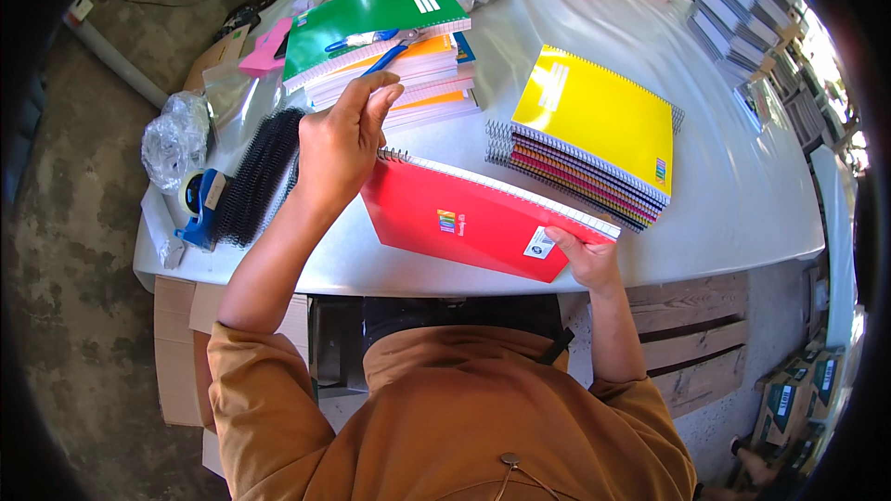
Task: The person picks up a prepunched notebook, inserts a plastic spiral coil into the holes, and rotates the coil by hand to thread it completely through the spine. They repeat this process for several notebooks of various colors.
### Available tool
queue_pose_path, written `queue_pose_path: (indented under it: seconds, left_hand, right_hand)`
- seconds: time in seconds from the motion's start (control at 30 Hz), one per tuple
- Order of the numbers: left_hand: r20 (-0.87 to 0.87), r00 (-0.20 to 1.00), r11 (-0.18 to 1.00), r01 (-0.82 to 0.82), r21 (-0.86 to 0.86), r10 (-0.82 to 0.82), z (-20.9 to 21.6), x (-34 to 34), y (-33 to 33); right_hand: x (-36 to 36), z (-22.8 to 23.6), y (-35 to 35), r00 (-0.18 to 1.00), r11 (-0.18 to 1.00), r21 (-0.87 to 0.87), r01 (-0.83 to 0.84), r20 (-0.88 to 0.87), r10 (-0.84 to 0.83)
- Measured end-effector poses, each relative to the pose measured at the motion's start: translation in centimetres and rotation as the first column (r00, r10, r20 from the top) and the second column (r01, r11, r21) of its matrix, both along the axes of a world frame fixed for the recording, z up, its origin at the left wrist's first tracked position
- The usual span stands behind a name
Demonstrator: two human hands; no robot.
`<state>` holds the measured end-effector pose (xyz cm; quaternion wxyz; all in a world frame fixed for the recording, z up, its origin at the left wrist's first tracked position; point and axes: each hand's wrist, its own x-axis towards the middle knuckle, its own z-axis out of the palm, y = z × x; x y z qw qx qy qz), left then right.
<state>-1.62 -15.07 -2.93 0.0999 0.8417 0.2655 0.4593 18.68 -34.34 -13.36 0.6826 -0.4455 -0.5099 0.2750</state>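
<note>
A red notebook (445,223) is held tilted over the near edge of the table, its row of punched holes along the upper edge. My right hand (594,260) grips its right end, thumb on the cover beside a small white label. At the left end a short dark spiral coil (393,156) runs through the first holes. Just above it is my left hand (342,134), thumb and fingers pinched together; whatever lies between them is hidden. Beyond that hand, blue-handled pliers (390,54) rest on a green notebook (371,20) that tops a stack of unbound page blocks.
A stack of spiral notebooks with a yellow cover (594,121) stands to the right. At left lie black coils (264,176), a blue tape dispenser (202,209) and crumpled clear plastic (176,141). More stacked books (733,14) stand far right. A cardboard box (176,343) sits below.
</note>
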Motion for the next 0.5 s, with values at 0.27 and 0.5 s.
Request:
queue_pose_path:
  seconds: [0.27, 0.5]
  left_hand:
    - [-0.222, 0.975, 0.932, 0.108, 0.345, -0.031, -0.3, -0.7, -0.2]
    - [-0.008, 1.0, 0.995, 0.015, 0.1, -0.014, 0.0, 0.6, -0.6]
  right_hand:
    - [-0.3, -0.1, 0.0, 0.993, 0.998, 0.044, 0.049, 0.105, -0.054]
    - [0.1, 0.0, -0.1, 0.984, 1.0, 0.02, 0.02, 0.176, -0.024]
